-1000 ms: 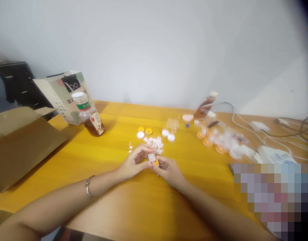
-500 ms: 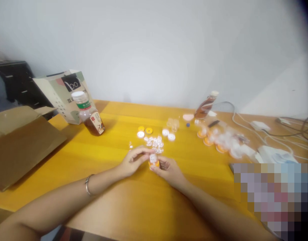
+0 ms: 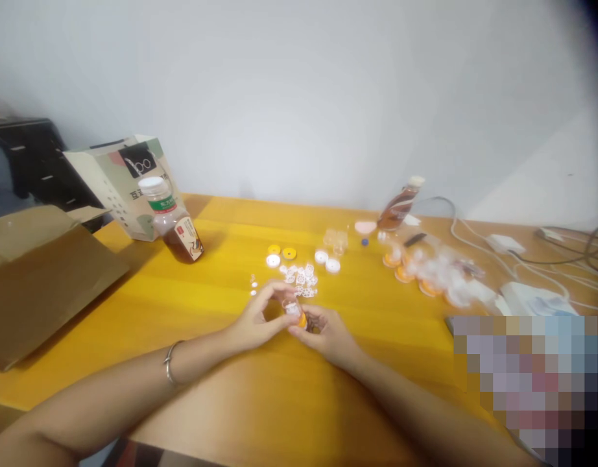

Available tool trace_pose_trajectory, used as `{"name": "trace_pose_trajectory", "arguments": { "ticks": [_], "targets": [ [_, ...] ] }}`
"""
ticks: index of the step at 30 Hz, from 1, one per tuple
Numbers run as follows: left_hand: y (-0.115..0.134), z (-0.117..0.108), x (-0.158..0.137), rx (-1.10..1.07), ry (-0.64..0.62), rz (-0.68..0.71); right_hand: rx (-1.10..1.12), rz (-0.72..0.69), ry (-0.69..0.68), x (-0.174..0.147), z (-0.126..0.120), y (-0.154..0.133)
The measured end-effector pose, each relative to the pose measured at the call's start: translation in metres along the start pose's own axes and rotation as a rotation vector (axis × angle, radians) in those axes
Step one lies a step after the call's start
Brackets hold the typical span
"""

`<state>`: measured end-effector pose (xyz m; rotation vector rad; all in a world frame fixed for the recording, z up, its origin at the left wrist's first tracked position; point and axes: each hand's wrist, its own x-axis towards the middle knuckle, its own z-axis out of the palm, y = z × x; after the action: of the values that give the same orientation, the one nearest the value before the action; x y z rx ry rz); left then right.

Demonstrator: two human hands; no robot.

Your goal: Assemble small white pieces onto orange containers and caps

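Observation:
Both hands hold a small clear-topped container (image 3: 292,307) with an orange base and white pieces inside, a little above the table (image 3: 240,395). My left hand (image 3: 261,318) grips the clear top between thumb and fingers. My right hand (image 3: 329,334) pinches the orange base from the other side. The container is tilted, its clear end toward the upper left. Just beyond lies a pile of white cut-out pieces (image 3: 301,279). Behind that are yellow discs (image 3: 289,253), white discs (image 3: 333,266) and clear cups (image 3: 336,240). Tiny white bits (image 3: 253,285) lie near my left fingers.
At left stand a drink bottle (image 3: 177,224), a paper bag (image 3: 119,194) and an open cardboard box (image 3: 50,292). To the right are several orange-based containers (image 3: 428,285), another bottle (image 3: 401,204), cables (image 3: 459,227) and a white packet (image 3: 535,305). A wall closes off the back.
The container has tipped from upright to leaning left. My left hand has shifted from touching its top to gripping it; my right hand stays at the base.

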<state>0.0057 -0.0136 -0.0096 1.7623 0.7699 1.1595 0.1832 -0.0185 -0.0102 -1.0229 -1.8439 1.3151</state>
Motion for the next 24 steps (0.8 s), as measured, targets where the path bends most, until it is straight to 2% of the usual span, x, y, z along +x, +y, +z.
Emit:
{"name": "trace_pose_trajectory", "arguments": {
  "ticks": [3, 7, 11, 15, 19, 22, 24],
  "targets": [
    [-0.0008, 0.0007, 0.0007, -0.101, -0.055, -0.017, -0.005, 0.007, 0.016, -0.0002, 0.0000, -0.0008],
    [0.0002, 0.0007, 0.0023, -0.065, 0.028, -0.032, -0.021, 0.009, -0.001, 0.0001, 0.0000, 0.0002],
    [-0.0002, -0.0005, 0.0025, -0.204, -0.126, -0.050, -0.006, -0.009, 0.008, 0.0007, 0.0000, 0.0017],
    [-0.0018, -0.0007, 0.0008, -0.153, -0.038, -0.045, -0.058, -0.009, 0.004, 0.0002, 0.0001, 0.0004],
    [-0.0012, -0.0014, -0.0002, -0.271, -0.129, -0.060, -0.035, -0.006, 0.006, -0.0003, 0.0003, 0.0006],
    [-0.0010, -0.0019, 0.0006, -0.187, -0.027, -0.046, -0.036, -0.003, -0.003, -0.0002, 0.0007, 0.0024],
    [-0.0014, -0.0022, 0.0013, -0.206, -0.036, -0.055, -0.026, -0.004, 0.001, -0.0001, 0.0010, 0.0027]
  ]
}}
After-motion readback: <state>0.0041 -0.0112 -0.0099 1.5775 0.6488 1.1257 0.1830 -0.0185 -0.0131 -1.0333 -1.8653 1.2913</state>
